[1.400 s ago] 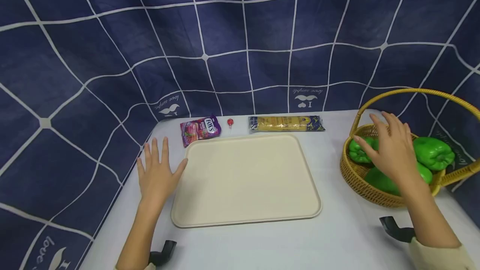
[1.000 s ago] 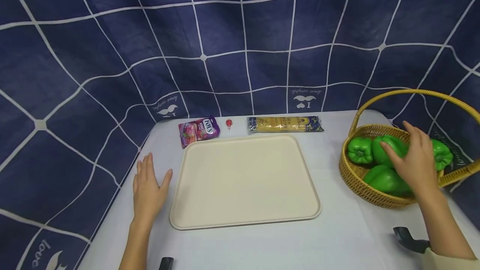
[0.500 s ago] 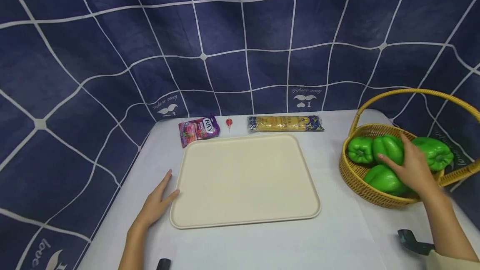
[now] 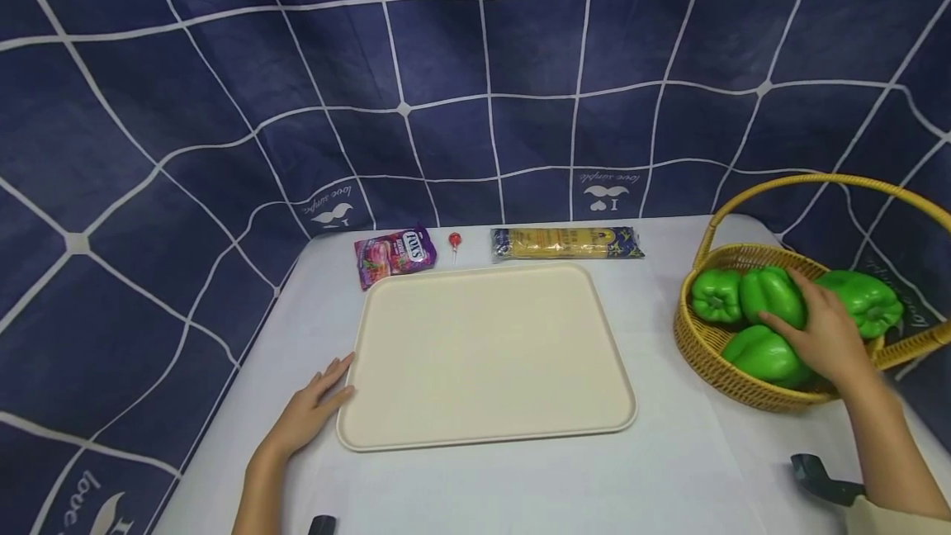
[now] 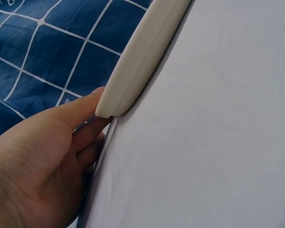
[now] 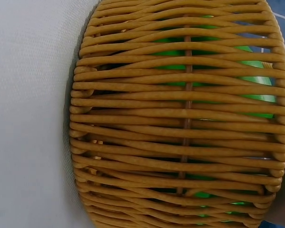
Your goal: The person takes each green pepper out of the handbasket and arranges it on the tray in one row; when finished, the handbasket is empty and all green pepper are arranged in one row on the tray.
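Observation:
My left hand [image 4: 306,415] is at the left rim of a cream rectangular tray [image 4: 490,362], its extended fingers touching the edge. In the left wrist view, the thumb and fingers meet the corner of the tray [image 5: 133,66]. On the right, my right hand [image 4: 828,333] reaches into a yellow wicker basket [image 4: 713,366] and grips a green bell pepper [image 4: 771,295] between thumb and fingers. Several green bell peppers lie in this basket. In the right wrist view, the woven wall of the basket [image 6: 180,114] hides most of the hand.
Behind the tray lie a purple Fox's candy bag [image 4: 395,257], a red lollipop [image 4: 455,241] and a yellow-and-blue pasta packet [image 4: 567,243]. The basket's tall handle [image 4: 825,180] arches over the peppers. A blue checked curtain [image 4: 446,64] encloses the white table [image 4: 520,485].
My left hand has come down and turned toward the tray's left rim, touching it now. My right hand has lowered from above the basket onto the middle bell pepper and closed around it.

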